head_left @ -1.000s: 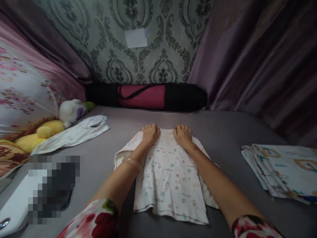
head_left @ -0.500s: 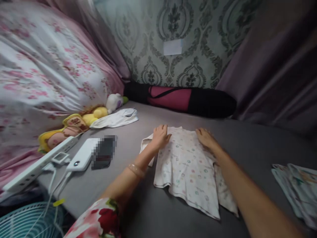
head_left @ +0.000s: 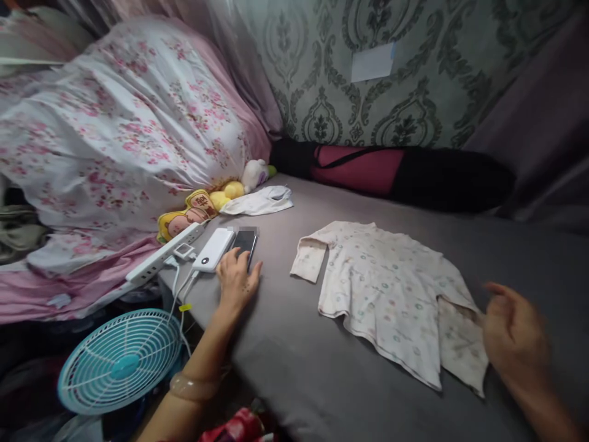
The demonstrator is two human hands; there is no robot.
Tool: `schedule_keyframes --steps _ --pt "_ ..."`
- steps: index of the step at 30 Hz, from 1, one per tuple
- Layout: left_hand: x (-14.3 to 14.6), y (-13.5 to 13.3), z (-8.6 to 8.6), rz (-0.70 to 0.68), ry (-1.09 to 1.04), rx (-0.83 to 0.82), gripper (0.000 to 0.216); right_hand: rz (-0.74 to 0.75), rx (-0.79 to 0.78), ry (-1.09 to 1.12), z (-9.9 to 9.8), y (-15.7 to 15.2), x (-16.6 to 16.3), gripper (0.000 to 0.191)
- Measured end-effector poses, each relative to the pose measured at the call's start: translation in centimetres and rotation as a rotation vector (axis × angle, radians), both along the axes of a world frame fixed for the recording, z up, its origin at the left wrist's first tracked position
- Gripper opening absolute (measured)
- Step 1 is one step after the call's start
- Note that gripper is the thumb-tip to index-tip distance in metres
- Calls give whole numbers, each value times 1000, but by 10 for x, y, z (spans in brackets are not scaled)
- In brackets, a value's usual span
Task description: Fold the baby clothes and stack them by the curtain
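A small cream long-sleeved shirt [head_left: 386,282] with a fine coloured print lies spread on the grey bed sheet [head_left: 294,344], both sleeves out to the sides. My left hand [head_left: 237,282] reaches over the lower end of a dark phone [head_left: 246,241]. Its fingers are apart, the tips at the phone, and the thumb stands off to the right. Beside the phone lies a white power bank [head_left: 214,250] with a cable plugged in. Close to the shirt's right sleeve, my right hand [head_left: 518,334] is blurred, its fingers loosely bent and apart, with nothing visible in it.
A white power strip [head_left: 163,252] with cables runs along the bed's left edge, above a blue fan [head_left: 124,365]. Plush toys [head_left: 184,221] and a white garment [head_left: 260,201] lie farther back. A long black and pink bag [head_left: 359,169] rests against the wall.
Both hands have left the shirt. My left hand has moved left to the phone; my right hand has moved to the right, beside the sleeve. The view has turned left.
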State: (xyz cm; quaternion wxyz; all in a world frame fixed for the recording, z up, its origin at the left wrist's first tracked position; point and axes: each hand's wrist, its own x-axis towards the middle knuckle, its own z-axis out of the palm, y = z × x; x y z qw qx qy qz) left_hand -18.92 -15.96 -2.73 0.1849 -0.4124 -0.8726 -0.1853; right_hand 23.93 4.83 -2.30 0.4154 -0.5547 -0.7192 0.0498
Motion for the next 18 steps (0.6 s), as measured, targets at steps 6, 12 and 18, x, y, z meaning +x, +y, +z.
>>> schedule_keyframes --steps 6,12,18 --pt "-17 -7 -6 122 32 -57 44 -82 -125 44 -5 -4 1 57" --pt "-17 -1 -1 92 39 -99 40 -51 -55 46 -9 -2 1 49" --pt "5 23 13 -88 -225 -4 38 -35 -18 53 -13 -1 1 50"
